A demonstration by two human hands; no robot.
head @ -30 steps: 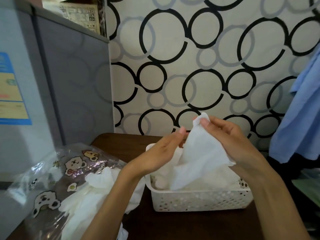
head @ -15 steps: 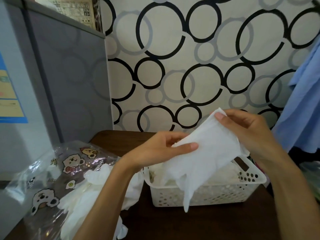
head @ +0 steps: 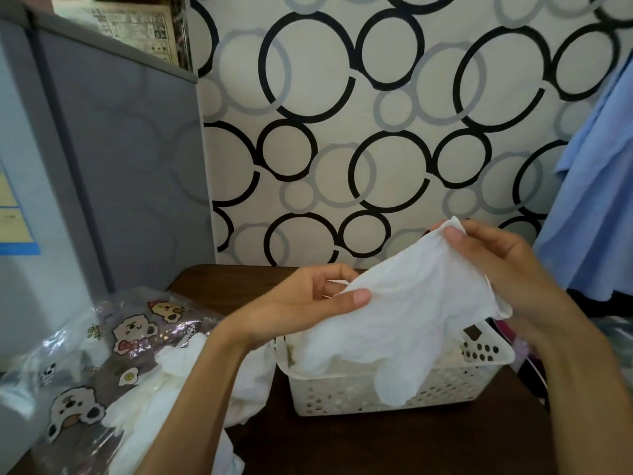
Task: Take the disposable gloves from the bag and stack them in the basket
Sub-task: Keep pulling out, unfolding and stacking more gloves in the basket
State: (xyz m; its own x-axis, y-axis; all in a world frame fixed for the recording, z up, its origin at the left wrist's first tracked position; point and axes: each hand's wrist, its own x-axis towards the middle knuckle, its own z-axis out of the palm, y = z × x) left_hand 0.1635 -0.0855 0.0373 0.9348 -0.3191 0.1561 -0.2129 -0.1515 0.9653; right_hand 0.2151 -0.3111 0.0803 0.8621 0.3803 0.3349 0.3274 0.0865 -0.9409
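Note:
A white disposable glove (head: 411, 313) hangs stretched above the white perforated basket (head: 394, 395), its fingers drooping over the basket's front wall. My left hand (head: 308, 303) pinches the glove's left edge between thumb and fingers. My right hand (head: 496, 265) pinches its cuff corner, held higher at the right. More white gloves lie inside the basket, mostly hidden by the held one. At the left a clear bag (head: 113, 354) printed with cartoon bears lies on the dark table, with a heap of loose gloves (head: 154, 406) spilling from its mouth.
A grey cabinet (head: 102, 166) stands along the left, right behind the bag. The circle-patterned wall (head: 359, 132) closes the back of the dark wooden table (head: 376, 447). A blue garment (head: 596, 200) hangs at the right edge, with dark clutter below it.
Both hands have spread the glove out flat. My right hand moved right and up with the cuff, and the glove's fingers dropped over the basket front.

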